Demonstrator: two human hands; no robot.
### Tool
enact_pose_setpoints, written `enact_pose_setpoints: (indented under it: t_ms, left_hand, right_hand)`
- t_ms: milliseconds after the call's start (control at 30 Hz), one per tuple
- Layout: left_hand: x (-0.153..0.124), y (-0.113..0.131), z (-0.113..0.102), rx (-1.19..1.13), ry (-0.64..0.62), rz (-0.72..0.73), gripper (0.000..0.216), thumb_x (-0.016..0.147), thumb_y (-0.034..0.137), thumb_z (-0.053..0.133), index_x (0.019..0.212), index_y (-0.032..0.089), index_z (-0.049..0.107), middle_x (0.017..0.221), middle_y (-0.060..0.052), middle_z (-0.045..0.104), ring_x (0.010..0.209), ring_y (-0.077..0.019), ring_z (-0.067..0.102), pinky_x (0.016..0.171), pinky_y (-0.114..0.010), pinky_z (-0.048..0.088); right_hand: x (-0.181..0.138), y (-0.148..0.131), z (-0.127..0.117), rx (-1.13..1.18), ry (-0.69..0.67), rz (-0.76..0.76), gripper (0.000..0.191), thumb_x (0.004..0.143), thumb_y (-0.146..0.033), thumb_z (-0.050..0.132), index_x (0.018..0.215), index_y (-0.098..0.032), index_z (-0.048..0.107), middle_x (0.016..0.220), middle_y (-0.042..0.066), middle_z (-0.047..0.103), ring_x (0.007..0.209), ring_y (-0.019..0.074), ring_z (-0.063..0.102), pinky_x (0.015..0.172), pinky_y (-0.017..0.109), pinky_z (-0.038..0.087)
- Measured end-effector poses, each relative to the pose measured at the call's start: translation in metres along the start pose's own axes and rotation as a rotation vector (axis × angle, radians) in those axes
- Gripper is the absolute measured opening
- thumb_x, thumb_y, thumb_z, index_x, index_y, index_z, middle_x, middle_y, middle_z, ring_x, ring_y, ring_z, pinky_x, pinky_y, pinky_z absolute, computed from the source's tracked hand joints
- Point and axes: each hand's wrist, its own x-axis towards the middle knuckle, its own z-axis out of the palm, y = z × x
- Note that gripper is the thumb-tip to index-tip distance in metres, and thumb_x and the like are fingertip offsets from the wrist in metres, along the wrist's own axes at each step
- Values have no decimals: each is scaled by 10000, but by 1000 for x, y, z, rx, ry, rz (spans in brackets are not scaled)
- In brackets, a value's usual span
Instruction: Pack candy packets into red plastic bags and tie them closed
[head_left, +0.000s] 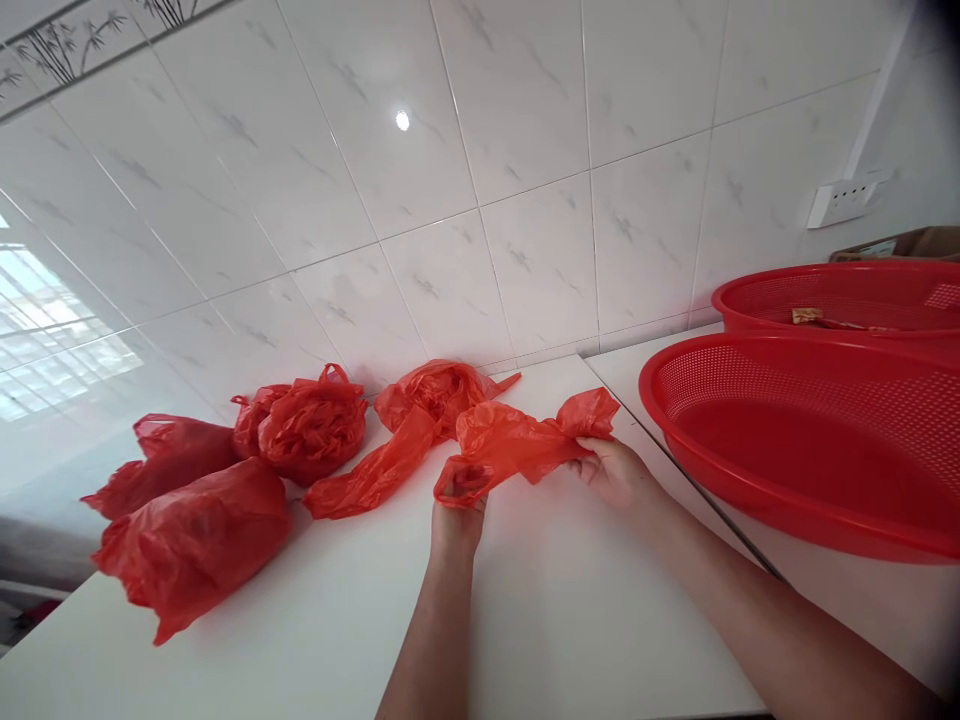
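Note:
Both hands hold one crumpled red plastic bag (517,440) stretched between them just above the white table (570,610). My left hand (457,522) pinches the bag's lower left end, fingers closed. At the bag's right end, my right hand (616,470) grips with fingers closed. Behind it lies another loose red bag (409,430), empty and flattened.
Several filled red bags sit at the left: a knotted one (311,425), a long one (199,540) near the front edge and one (176,450) behind it. Two red perforated baskets (817,440) (847,295) stand at the right. A tiled wall with a socket (844,198) rises behind.

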Motion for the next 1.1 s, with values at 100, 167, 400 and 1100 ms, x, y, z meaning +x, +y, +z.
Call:
enact_pose_setpoints:
  t_ms: [100, 167, 400, 1100]
  left_hand:
    - [8, -1, -9, 56, 95, 39, 140, 711, 251, 684, 820, 176, 638, 882, -28, 647, 784, -124, 633, 698, -237, 518]
    - [9, -3, -16, 240, 219, 41, 218, 718, 257, 663, 920, 185, 621, 945, -56, 636, 803, -147, 633, 701, -274, 523]
    - [-1, -9, -9, 1342, 166, 698, 740, 672, 162, 672, 1347, 269, 388, 1366, -127, 409, 1301, -298, 355, 1032, -505, 344]
    - [8, 20, -21, -309, 69, -78, 145, 797, 155, 557, 654, 165, 531, 554, 42, 557, 522, -45, 568, 593, -153, 504]
  right_hand:
    - [0, -4, -2, 6, -14, -27, 172, 761, -152, 640, 919, -217, 649, 1034, 43, 684, 948, 198, 639, 754, 324, 560]
    - [1, -7, -4, 8, -14, -55, 165, 765, -201, 673, 926, -229, 652, 1021, 28, 688, 953, 189, 638, 765, 314, 559]
    - [1, -17, -8, -13, -16, -124, 169, 739, -228, 718, 902, -228, 676, 971, 12, 700, 943, 175, 643, 821, 299, 538]
    - [20, -10, -28, 33, 86, -10, 91, 697, -132, 544, 737, -199, 591, 695, -3, 641, 651, 150, 605, 594, 276, 530]
